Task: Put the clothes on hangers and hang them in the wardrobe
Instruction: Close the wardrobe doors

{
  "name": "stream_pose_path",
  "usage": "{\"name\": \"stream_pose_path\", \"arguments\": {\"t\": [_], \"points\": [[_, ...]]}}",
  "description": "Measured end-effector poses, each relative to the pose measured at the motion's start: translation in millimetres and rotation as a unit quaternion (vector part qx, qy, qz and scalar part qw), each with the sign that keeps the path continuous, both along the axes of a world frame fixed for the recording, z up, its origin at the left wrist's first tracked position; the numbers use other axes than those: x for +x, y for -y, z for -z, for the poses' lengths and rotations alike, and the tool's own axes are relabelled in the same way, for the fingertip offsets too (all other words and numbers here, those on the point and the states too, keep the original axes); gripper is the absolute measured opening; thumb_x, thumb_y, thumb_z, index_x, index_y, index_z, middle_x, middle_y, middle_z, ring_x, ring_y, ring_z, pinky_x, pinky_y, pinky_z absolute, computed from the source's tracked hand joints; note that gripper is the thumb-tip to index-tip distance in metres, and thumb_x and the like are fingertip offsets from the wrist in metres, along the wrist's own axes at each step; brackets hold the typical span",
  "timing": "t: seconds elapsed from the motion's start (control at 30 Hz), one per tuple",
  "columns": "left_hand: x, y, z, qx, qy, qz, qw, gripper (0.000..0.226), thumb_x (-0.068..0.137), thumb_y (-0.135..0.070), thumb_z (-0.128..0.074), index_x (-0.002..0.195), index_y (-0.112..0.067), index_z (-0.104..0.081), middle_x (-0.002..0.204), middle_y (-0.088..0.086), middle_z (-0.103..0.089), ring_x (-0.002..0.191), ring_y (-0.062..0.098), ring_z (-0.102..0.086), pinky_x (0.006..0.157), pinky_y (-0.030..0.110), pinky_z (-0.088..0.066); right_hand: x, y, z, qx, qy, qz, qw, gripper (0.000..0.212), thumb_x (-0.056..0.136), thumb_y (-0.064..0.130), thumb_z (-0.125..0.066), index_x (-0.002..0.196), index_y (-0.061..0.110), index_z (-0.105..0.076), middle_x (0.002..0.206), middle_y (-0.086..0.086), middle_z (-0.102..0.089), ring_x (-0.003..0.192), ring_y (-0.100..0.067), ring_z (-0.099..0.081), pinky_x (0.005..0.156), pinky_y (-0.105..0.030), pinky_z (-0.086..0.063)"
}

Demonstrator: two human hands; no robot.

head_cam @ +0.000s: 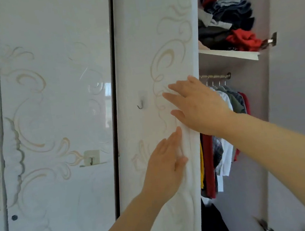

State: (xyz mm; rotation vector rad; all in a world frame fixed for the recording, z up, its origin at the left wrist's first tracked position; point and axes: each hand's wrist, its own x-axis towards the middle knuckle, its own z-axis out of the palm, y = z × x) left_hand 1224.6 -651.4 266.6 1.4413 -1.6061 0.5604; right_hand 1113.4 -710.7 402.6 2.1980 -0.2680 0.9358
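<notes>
At centre frame the right hand (200, 107) and, lower, the left hand (163, 165) press flat on the white wardrobe door (150, 39), fingers (174, 95) straight, slightly spread; hanging clothes (225, 156) behind.

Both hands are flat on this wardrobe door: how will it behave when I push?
The door looks like a rigid panel, so it should swing as one piece, not flex. Its glossy face may let the flat left hand and right hand slide. The hanging clothes just behind its edge might snag.
</notes>
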Motion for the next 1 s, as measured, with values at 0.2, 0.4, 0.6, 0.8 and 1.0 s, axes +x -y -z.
{"name": "stream_pose_path", "arguments": {"t": [0.2,0.4,0.6,0.8,1.0], "points": [[4,74,16,0.038,0.08,-0.079,0.993,0.075,0.094,-0.046,-0.038,0.129,-0.046,0.028,0.155,-0.01,0.01,0.143,0.012,0.006,0.115,0.027,0.003,-22,81,9,-0.005,-0.037,0.094,0.995,0.056,0.095,0.048,-0.014,0.142,0.026,-0.033,0.155,-0.004,-0.017,0.144,-0.025,0.001,0.109,-0.035,0.018],[12,151,27,0.05,0.083,-0.156,0.983,0.073,0.089,-0.06,-0.029,0.125,-0.051,0.033,0.142,-0.016,0.034,0.14,0.016,0.023,0.115,0.038,0.007,-25,165,25,0.002,-0.05,0.064,0.997,0.064,0.088,0.057,-0.01,0.141,0.033,-0.035,0.156,-0.005,-0.012,0.144,-0.029,0.005,0.109,-0.036,0.019],[24,213,34,0.049,0.091,-0.222,0.969,0.063,0.081,-0.072,-0.006,0.131,-0.052,0.026,0.145,-0.014,0.036,0.134,0.013,0.035,0.111,0.039,0.016,-8,244,37,0.005,-0.026,-0.009,1.0,0.054,0.094,0.045,-0.032,0.14,0.017,-0.04,0.152,-0.009,-0.025,0.143,-0.033,-0.007,0.112,-0.038,0.005],[38,255,31,0.043,0.108,-0.276,0.954,0.06,0.088,-0.066,-0.016,0.142,-0.045,0.0,0.154,-0.005,0.009,0.141,0.027,0.014,0.107,0.05,0.01,19,301,49,-0.031,0.006,-0.04,0.999,0.053,0.088,0.031,-0.059,0.13,0.0,-0.049,0.14,-0.017,-0.043,0.133,-0.035,-0.035,0.11,-0.045,-0.019],[62,287,27,0.029,0.155,-0.329,0.931,0.063,0.089,-0.058,-0.029,0.142,-0.025,-0.03,0.148,0.006,-0.033,0.134,0.037,-0.032,0.099,0.063,-0.023,48,345,67,-0.023,0.076,-0.098,0.992,0.043,0.082,0.016,-0.069,0.121,-0.001,-0.059,0.13,-0.018,-0.054,0.122,-0.036,-0.049,0.101,-0.05,-0.035]]}}
